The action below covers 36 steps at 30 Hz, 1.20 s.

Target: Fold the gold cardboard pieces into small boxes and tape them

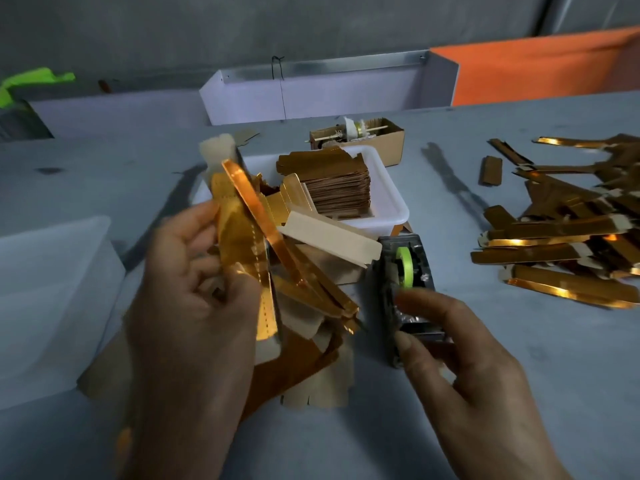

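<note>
My left hand grips a partly folded gold cardboard piece, held upright above a loose pile of flat gold pieces. My right hand reaches over the front end of a dark tape dispenser that carries a green tape roll; thumb and forefinger sit at its cutter end, and whether they pinch tape is unclear. A stack of flat gold blanks stands in a white tray.
Several folded long gold boxes lie heaped at the right. A translucent plastic bin stands at the left. An open brown carton with a spool sits behind the tray. White and orange panels line the table's far edge.
</note>
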Motion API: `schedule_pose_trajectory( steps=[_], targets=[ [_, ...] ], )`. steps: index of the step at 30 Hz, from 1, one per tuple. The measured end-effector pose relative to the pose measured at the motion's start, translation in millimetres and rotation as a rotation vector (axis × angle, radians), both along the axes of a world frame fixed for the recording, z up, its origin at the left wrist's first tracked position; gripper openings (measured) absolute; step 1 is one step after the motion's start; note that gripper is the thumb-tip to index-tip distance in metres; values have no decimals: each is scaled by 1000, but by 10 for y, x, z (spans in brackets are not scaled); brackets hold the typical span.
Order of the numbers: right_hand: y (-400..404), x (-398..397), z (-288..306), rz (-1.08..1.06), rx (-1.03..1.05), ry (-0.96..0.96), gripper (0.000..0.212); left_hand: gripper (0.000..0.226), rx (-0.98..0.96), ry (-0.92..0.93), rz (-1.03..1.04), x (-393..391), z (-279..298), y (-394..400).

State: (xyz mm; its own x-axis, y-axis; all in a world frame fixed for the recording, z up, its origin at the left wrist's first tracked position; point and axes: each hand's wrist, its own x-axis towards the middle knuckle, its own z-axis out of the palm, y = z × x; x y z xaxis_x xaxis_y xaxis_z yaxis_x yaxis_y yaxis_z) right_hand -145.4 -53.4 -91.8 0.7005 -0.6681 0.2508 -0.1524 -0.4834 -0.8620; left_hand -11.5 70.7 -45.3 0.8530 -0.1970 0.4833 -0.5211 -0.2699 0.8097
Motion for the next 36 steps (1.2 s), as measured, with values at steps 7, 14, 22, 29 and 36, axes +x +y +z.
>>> schedule_pose_trajectory(
  steps=[7,14,22,29,36],
  targets=[
    [-59,494,182,63,-406,78,55,41,50,448,-132,-3,-131,-91],
    [-77,648,265,359,-27,145,31,16,3,553,-156,115,-294,-93],
    [-69,647,91,277,120,213,34,8,112,401,-207,160,-399,-106],
    [62,685,31,-6,-271,211,41,5,135,431,-186,227,-392,-133],
    [141,686,20,-125,-744,128,21,6,121,359,-139,110,-444,-266]
  ],
)
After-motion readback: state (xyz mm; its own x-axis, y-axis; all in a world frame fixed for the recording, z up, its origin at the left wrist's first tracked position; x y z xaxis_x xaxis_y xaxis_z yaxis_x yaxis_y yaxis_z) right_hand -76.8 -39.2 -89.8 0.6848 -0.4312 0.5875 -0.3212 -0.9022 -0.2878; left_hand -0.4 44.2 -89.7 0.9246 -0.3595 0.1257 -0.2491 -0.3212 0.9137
